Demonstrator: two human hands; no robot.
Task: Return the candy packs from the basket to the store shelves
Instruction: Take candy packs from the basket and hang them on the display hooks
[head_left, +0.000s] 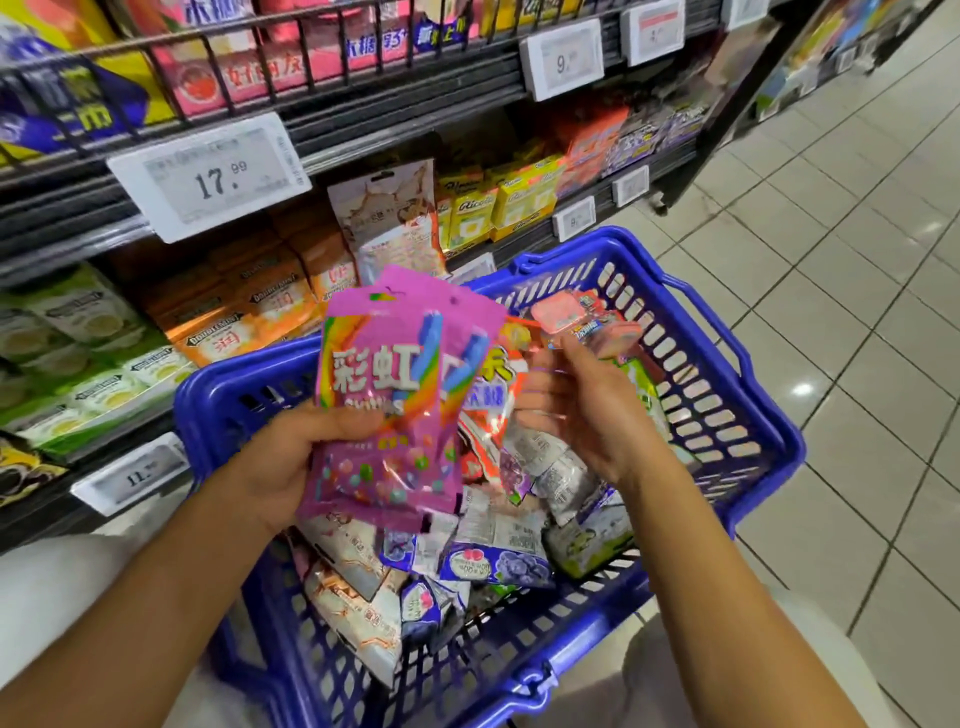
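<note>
above the blue basket (748, 415), the left hand (291, 462) grips a purple skittles pack (395, 405); the right hand (582, 410) pinches a small pink candy box (576, 319). either could slip back among the remaining packs (493, 561).

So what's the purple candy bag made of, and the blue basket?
The purple candy bag in the left hand looks like thin glossy plastic film: it crinkles and throws back glare. The blue basket looks like hard moulded plastic, smooth and slightly shiny, with slots cut through its walls.
</note>
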